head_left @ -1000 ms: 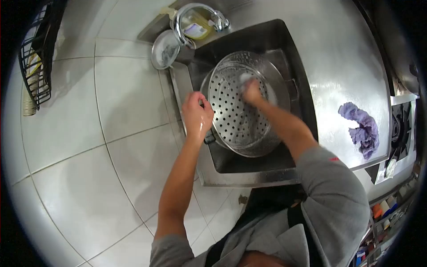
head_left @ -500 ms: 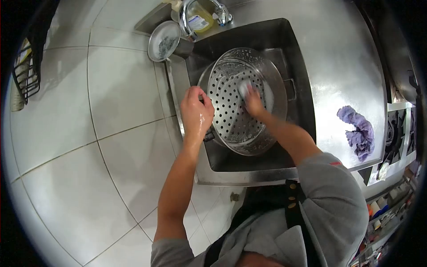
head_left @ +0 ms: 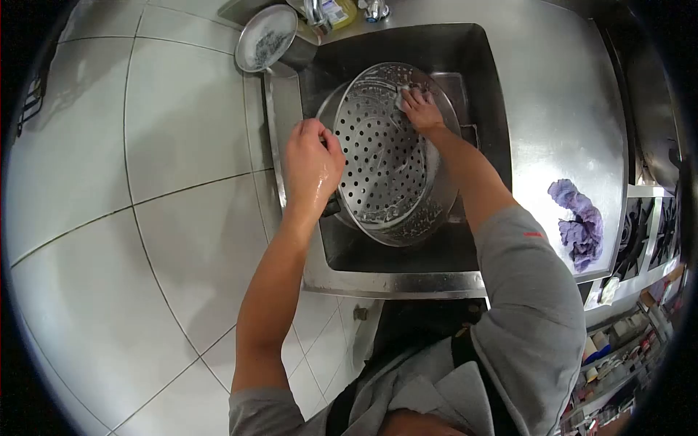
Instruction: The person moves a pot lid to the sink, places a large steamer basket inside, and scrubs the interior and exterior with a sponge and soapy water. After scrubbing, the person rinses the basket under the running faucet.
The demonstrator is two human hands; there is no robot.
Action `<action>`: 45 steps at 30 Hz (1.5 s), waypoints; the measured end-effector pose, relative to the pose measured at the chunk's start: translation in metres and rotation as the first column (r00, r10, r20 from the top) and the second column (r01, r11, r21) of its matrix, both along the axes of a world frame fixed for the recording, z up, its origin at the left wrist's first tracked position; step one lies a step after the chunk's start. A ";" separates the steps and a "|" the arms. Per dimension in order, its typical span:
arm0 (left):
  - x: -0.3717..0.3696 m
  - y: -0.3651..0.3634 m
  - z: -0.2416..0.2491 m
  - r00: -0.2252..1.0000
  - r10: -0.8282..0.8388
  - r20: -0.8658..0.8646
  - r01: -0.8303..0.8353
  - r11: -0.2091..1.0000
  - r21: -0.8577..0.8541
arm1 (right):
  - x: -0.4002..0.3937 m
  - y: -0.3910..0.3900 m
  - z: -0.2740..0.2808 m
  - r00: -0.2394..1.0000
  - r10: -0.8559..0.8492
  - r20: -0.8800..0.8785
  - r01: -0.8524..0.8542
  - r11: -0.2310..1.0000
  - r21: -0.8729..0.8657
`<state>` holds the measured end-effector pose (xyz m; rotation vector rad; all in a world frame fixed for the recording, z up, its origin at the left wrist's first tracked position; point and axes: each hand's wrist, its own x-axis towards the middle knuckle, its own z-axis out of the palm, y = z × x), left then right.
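Observation:
A metal steamer pot (head_left: pixel 378 174) with a perforated base leans tilted in the sink (head_left: pixel 349 258), its inside wet and streaked with suds. Fingers curled, my left hand (head_left: pixel 314 163) grips the pot at its left rim; the exact hold is partly hidden behind the hand. Inside the pot, my right hand (head_left: pixel 423 110) is closed over a pale sponge (head_left: pixel 401 102), pressed near the upper right edge of the holed base. Most of the sponge is covered by the fingers.
A small metal bowl (head_left: pixel 256 47) with a dark scouring pad stands at the sink's upper left corner. Behind are a faucet (head_left: pixel 317 13) and a yellow soap bottle (head_left: pixel 340 13). A crumpled purple cloth (head_left: pixel 579 227) lies on the steel counter (head_left: pixel 552 123) to the right.
My right hand and the sponge have moved up from the middle of the perforated base toward its upper edge. My left hand keeps its hold. The view has shifted slightly.

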<state>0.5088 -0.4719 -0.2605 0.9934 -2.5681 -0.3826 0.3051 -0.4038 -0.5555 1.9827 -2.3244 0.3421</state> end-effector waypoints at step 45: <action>-0.001 -0.006 -0.003 0.994 0.041 -0.104 -0.023 0.986 0.165 | -0.021 0.037 -0.034 0.984 0.111 0.139 -0.144 0.957 0.252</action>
